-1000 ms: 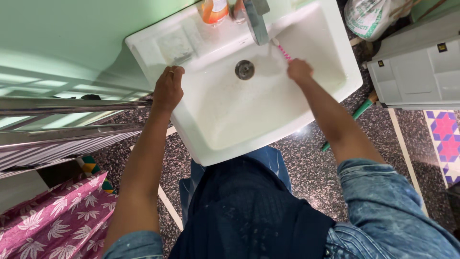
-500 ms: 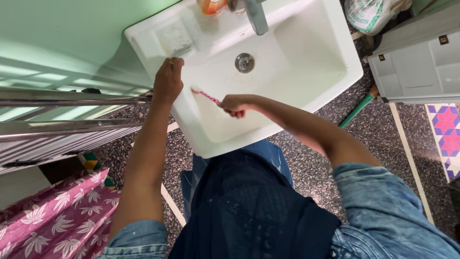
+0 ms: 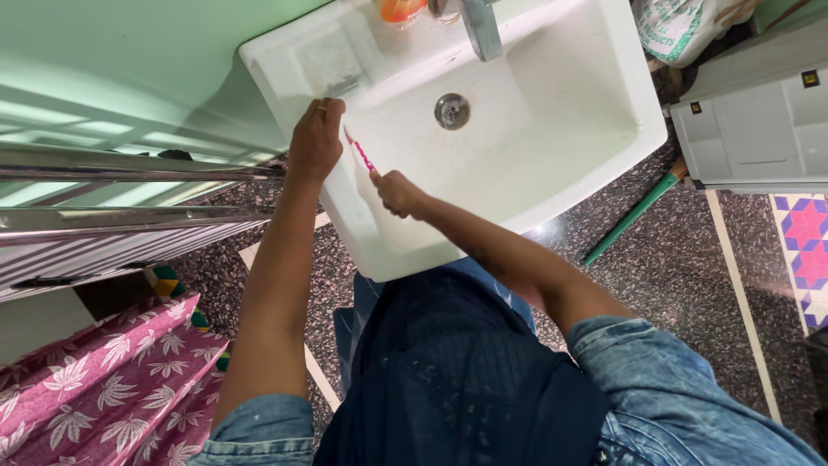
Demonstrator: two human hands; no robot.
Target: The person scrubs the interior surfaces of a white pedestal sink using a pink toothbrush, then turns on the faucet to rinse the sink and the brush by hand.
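At far left, a pink leaf-patterned cloth [image 3: 95, 388] and a set of metal rails [image 3: 129, 216] crowd the speckled floor beside a pale green wall [image 3: 129, 52]. The left hand [image 3: 315, 142] rests on the left rim of the white sink [image 3: 595, 164], fingers curled over the edge and gripping it, forearm stretched straight up from a rolled denim sleeve. Just beside it, the right hand [image 3: 398, 192] is clenched around the lower end of a pink toothbrush [image 3: 360, 152], whose head points up toward the left hand's fingers, over the basin's left inner wall. The right forearm crosses the sink's front edge on a diagonal. The basin's centre and right stand open around the drain [image 3: 452, 110], below the metal tap [image 3: 479, 26]. Right of the sink lie a green-handled tool [image 3: 634, 216] and a grey cabinet [image 3: 759, 121].
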